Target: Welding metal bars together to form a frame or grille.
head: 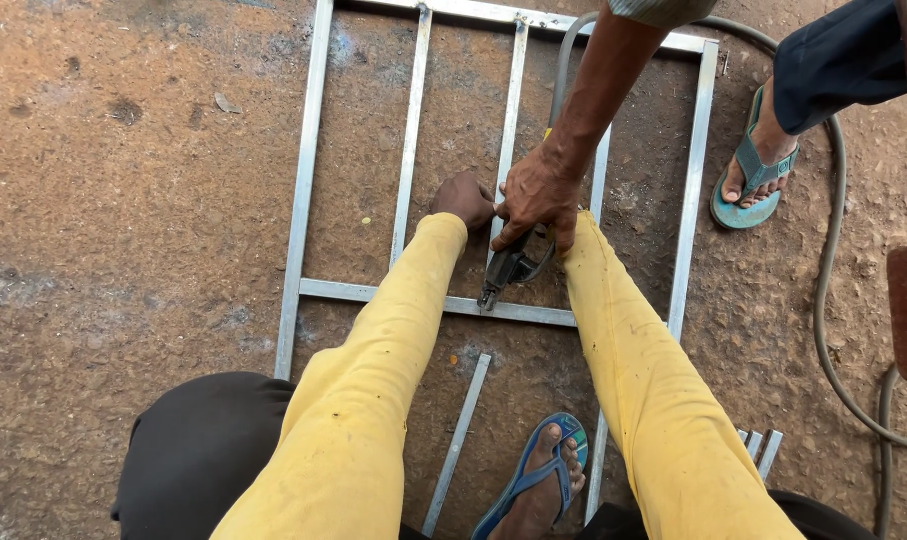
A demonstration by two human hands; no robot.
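Nearest us, our foot in a blue sandal (535, 480) rests on the dirt floor (123, 200) beside a loose metal bar (457, 440). Our yellow sleeves reach forward over a grey metal frame (303, 190) lying flat on the floor. Our left hand (463, 198) is curled shut near a frame bar; what it grips, if anything, we cannot tell. Our right hand is hidden under another person's hand (535, 195), which closes around a dark tool (508, 265); its tip touches the frame's crossbar. A grey cable (828, 270) curves along the right. Farther off, that person's foot in a teal sandal (753, 165) stands just outside the frame.
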